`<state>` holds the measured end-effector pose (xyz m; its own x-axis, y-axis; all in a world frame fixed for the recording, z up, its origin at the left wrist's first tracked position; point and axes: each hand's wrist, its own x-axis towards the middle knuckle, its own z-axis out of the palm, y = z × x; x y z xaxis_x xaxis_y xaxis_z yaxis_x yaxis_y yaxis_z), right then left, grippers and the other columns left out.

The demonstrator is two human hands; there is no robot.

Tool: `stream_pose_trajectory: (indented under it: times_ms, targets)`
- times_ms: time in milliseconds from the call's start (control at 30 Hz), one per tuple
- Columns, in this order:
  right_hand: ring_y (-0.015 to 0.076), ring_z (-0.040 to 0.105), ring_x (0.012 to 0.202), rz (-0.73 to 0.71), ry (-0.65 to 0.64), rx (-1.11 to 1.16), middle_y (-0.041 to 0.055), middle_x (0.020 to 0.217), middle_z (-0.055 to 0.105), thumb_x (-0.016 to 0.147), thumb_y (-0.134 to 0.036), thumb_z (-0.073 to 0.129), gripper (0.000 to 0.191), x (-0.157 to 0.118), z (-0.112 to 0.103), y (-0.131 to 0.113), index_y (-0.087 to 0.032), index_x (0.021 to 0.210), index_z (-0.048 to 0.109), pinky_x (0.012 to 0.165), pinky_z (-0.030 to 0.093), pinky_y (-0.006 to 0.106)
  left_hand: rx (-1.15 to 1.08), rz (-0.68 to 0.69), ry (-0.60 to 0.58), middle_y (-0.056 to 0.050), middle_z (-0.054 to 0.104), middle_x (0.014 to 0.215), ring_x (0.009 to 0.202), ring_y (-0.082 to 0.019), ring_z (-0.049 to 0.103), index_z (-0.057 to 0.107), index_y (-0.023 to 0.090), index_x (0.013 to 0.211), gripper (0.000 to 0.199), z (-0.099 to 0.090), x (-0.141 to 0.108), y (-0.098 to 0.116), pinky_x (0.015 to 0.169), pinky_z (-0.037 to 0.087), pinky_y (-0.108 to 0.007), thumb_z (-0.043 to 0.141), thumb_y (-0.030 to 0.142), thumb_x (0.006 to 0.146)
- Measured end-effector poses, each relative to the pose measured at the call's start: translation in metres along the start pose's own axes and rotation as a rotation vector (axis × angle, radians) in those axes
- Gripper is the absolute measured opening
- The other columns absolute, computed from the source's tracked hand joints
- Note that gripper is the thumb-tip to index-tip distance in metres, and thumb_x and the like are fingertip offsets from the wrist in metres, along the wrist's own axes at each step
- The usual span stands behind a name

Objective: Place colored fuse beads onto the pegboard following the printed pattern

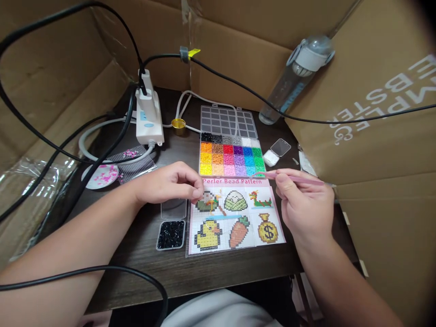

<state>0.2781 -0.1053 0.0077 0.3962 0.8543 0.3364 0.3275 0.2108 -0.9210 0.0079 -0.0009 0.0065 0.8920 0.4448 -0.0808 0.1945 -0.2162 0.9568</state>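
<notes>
My right hand (304, 204) is closed round pink tweezers (301, 178), whose tips point left over the front edge of the bead box (231, 154). That box has compartments of coloured beads and its clear lid is folded back. Above the left edge of the Perler Bead Pattern sheet (252, 200), my left hand (173, 184) has curled fingers with thumb and forefinger together; anything between them is hidden. Printed pictures, including a duck, carrot and money bag, show on the sheet. Below my left hand lies a small clear case of black beads (170, 235), lid open.
A white power strip (149, 116) with black cables stands at the back left. Beside it are a pegboard (134, 161) and a white dish with pink beads (100, 176). A water bottle (296, 79) leans against the cardboard wall. A small white case (271, 158) lies open at right.
</notes>
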Motion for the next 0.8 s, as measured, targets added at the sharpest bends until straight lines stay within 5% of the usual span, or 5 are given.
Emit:
stream_pose_trajectory:
  times_ms: [367, 800]
  targets:
    - [0.0176, 0.077, 0.071, 0.04, -0.296, -0.019, 0.001, 0.078, 0.08, 0.08, -0.017, 0.074, 0.011, -0.028, 0.022, -0.004, -0.025, 0.079, 0.081, 0.065, 0.063, 0.024, -0.032, -0.019, -0.005, -0.005, 0.068, 0.069, 0.067, -0.015, 0.06, 0.07, 0.011, 0.073, 0.021, 0.002, -0.001, 0.0, 0.066, 0.047, -0.025, 0.061, 0.028, 0.083]
    - [0.02, 0.076, 0.067, 0.087, -0.375, -0.036, 0.0025, 0.075, 0.08, 0.077, -0.016, 0.073, 0.01, -0.033, 0.034, 0.003, -0.023, 0.077, 0.081, 0.06, 0.064, 0.028, -0.011, 0.014, -0.006, -0.005, 0.068, 0.069, 0.066, -0.014, 0.06, 0.069, 0.012, 0.073, 0.02, 0.003, -0.001, -0.002, 0.064, 0.047, -0.024, 0.061, 0.027, 0.083]
